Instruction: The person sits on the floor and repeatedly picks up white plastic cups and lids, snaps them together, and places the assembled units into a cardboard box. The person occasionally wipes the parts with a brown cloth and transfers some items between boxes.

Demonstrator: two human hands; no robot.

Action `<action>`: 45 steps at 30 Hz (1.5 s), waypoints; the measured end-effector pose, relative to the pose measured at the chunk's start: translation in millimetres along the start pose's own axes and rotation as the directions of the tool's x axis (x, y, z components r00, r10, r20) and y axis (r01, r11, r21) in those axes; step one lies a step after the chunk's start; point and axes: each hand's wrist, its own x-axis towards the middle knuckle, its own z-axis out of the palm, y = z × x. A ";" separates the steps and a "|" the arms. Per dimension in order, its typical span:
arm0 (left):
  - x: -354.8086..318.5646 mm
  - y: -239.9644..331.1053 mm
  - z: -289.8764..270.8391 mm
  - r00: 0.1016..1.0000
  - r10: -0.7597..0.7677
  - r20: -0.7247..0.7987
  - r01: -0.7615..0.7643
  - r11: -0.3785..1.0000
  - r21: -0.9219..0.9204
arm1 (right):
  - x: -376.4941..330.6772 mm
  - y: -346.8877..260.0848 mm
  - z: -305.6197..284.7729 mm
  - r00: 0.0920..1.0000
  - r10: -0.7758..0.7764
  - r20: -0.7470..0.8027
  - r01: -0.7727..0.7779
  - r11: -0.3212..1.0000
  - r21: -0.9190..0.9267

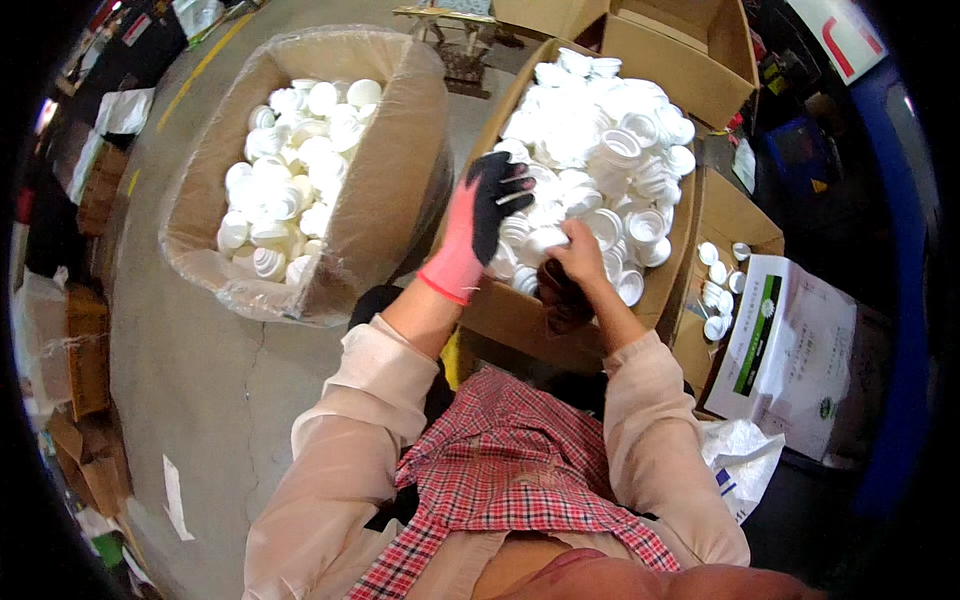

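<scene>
My left hand (492, 205), in a pink-and-black glove (462, 235), was observed with fingers slightly spread over the white caps (600, 125) heaped in the cardboard box (500, 318) before me. My bare right hand (584, 256) was curled at a single cap (541, 242) near the heap's close edge; whether it pinched this, I could not tell. A plastic-lined box (388, 215) stood left, holding similar pieces (290, 180).

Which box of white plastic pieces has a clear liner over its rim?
The left cardboard box; the middle box and smaller right box show bare cardboard.
</scene>
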 end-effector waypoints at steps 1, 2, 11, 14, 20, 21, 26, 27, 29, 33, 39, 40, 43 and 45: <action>-2.5 -1.7 -0.3 0.999 0.034 -0.004 -0.033 0.993 0.110 | -0.5 -5.3 -13.0 0.994 0.032 0.101 -0.043 0.993 0.106; -5.7 -7.5 2.0 0.998 0.060 0.000 -0.059 0.976 0.208 | -4.4 -11.2 -28.5 0.977 0.063 0.202 -0.103 0.976 0.192; -9.8 -14.7 19.8 0.967 -0.124 0.222 0.179 0.953 -0.245 | 5.3 -38.2 -135.2 0.946 -0.040 -0.322 0.201 0.851 0.485; -10.0 -2.2 27.9 0.900 -0.145 0.411 0.339 0.826 -0.451 | 16.5 57.9 -103.1 0.960 0.036 -0.278 -0.005 0.994 0.109; 2.7 -23.5 24.3 0.928 -0.198 0.315 0.310 0.880 -0.360 | 15.7 88.2 -38.7 0.962 0.086 -0.261 -0.176 0.921 -0.347; 4.9 -25.4 20.4 0.865 -0.265 0.425 0.470 0.726 -0.502 | 18.7 88.3 -37.3 0.953 0.138 -0.271 -0.229 0.911 -0.343; -4.2 -26.9 41.1 0.869 -0.274 0.412 0.470 0.719 -0.513 | 14.5 92.1 -43.1 0.923 0.293 -0.252 -0.365 0.873 -0.323; -7.6 -25.5 46.3 0.854 -0.265 0.447 0.482 0.727 -0.490 | 13.9 91.4 -47.6 0.921 0.274 -0.276 -0.350 0.894 -0.279; -13.6 -21.0 50.3 0.844 -0.237 0.482 0.468 0.765 -0.442 | 11.3 66.5 -68.0 0.921 0.230 -0.316 -0.300 0.933 -0.196; -7.8 -35.7 39.8 0.875 -0.159 0.458 0.179 0.984 0.000 | 3.2 28.7 -112.9 0.883 -0.108 -0.456 0.200 0.967 0.158; -5.9 -64.1 36.4 0.966 0.045 0.253 -0.104 0.968 0.228 | -44.3 -52.8 -151.8 0.959 -0.280 -0.031 0.171 0.491 0.854; -12.7 -60.6 40.3 0.951 0.072 0.299 -0.162 0.943 0.289 | -48.7 -53.4 -154.0 0.970 -0.238 -0.047 0.176 0.556 0.812; -25.5 -41.0 52.9 0.935 0.059 0.349 -0.195 0.908 0.369 | -57.1 -70.8 -154.1 0.938 -0.255 -0.234 0.346 0.677 0.650; -29.1 -32.0 56.3 0.879 0.125 0.460 -0.428 0.631 0.647 | -58.1 -78.2 -156.7 0.876 -0.367 -0.313 0.475 0.764 0.435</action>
